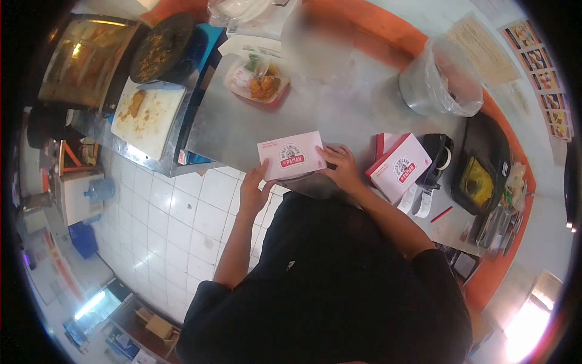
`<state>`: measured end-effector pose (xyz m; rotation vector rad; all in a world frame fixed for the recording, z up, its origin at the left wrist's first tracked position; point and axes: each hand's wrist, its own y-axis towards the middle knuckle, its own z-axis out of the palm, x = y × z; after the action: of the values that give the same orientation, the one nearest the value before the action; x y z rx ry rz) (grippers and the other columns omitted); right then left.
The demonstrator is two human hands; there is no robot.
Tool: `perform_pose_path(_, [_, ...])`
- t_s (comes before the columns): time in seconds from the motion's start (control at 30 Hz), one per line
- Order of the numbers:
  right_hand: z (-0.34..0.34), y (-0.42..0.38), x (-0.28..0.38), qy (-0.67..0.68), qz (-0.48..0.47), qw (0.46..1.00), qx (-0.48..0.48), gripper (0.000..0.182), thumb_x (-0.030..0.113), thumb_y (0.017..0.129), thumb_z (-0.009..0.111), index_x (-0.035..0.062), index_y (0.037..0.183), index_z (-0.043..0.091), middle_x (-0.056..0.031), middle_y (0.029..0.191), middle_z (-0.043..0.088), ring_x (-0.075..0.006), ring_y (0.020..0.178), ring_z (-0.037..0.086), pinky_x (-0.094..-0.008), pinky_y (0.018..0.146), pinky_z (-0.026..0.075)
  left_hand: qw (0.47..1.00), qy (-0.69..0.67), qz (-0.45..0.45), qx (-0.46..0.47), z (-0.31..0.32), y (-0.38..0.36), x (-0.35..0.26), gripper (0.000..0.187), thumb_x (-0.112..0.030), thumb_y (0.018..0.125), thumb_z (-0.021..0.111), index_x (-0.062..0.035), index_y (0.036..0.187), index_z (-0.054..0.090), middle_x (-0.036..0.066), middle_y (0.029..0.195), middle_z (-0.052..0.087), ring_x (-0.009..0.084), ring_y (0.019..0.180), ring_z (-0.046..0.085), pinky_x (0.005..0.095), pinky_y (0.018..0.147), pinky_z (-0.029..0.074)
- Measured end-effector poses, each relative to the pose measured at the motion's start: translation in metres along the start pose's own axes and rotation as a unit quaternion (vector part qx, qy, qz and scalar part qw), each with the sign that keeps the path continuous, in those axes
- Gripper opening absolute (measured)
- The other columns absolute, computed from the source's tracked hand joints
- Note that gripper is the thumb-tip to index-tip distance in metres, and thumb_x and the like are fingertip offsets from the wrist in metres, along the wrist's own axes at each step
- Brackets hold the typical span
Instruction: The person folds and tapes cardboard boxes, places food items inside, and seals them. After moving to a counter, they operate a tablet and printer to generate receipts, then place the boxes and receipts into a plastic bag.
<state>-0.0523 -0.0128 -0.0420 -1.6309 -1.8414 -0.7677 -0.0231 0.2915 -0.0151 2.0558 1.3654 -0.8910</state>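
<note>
A closed pink and white food box (291, 155) with a printed chicken logo is held at the near edge of the steel table. My left hand (254, 182) grips its left end, and my right hand (341, 164) grips its right end with the fingers over the lid. Farther back lies an open food box (242, 92) with fried chicken (265, 88), greens and a white wrapped portion inside. To the right of my right hand, more pink boxes (400, 168) are stacked beside a black tape dispenser (435, 159).
Paper receipts (418, 200) and a red pen (442, 214) lie at the right. A steel pot lined with plastic (424, 85) stands at the back right. On the left are a cutting board (148, 118), a stone mortar (163, 48) and a glass display case (85, 60).
</note>
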Motion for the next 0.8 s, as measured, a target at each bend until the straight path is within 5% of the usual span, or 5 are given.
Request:
perform_pose_path(0.2, [-0.010,0.005,-0.003,-0.004,-0.047,0.999,0.012,0.060,0.030,0.070,0.084,0.0232,0.128,0.069,-0.0113,0.140,0.059,-0.0344,0.116,0.058,-0.0446,0.104,0.042,0.997,-0.022,0.051,-0.057,0.015,-0.011,0.027,0.045,-0.008,0.072,0.084,-0.0144,0.116,0.075,0.016,0.126,0.066,0.0308,0.105,0.062,0.0368,0.086,0.052])
perform_pose_path(0.37, [-0.013,-0.005,0.006,-0.068,-0.102,0.992,0.011,0.047,0.029,0.079,0.076,0.0333,0.125,0.070,-0.0075,0.147,0.053,-0.0344,0.111,0.059,-0.0449,0.099,0.045,0.983,0.117,0.124,-0.072,0.013,-0.015,0.019,0.045,-0.023,0.071,0.087,-0.0170,0.114,0.075,0.015,0.145,0.051,0.0371,0.119,0.053,0.0457,0.094,0.047])
perform_pose_path(0.5, [0.005,-0.014,0.003,-0.094,-0.086,0.990,-0.066,0.042,0.018,0.084,0.070,0.0262,0.125,0.070,-0.0106,0.144,0.055,-0.0355,0.111,0.060,-0.0447,0.099,0.045,0.941,0.216,0.238,-0.108,0.024,-0.001,0.028,0.059,-0.034,0.068,0.087,-0.0208,0.123,0.070,0.015,0.154,0.039,0.0435,0.130,0.043,0.0528,0.104,0.040])
perform_pose_path(0.67, [0.012,-0.016,0.005,-0.065,-0.062,0.992,-0.086,0.040,0.011,0.087,0.068,0.0141,0.127,0.068,-0.0158,0.138,0.060,-0.0335,0.115,0.060,-0.0415,0.103,0.043,0.942,0.258,0.206,0.059,0.025,0.062,-0.043,0.072,-0.043,0.075,0.080,-0.0230,0.140,0.055,0.016,0.155,0.035,0.0441,0.138,0.034,0.0610,0.112,0.029])
perform_pose_path(0.8, [-0.025,-0.021,0.047,0.093,0.063,0.992,-0.062,0.031,0.010,0.093,0.063,0.0070,0.123,0.068,-0.0160,0.129,0.066,-0.0305,0.116,0.062,-0.0372,0.105,0.044,0.932,0.289,0.178,0.128,0.028,0.074,-0.054,0.074,-0.048,0.078,0.074,-0.0235,0.144,0.051,0.017,0.157,0.033,0.0434,0.138,0.033,0.0630,0.109,0.029])
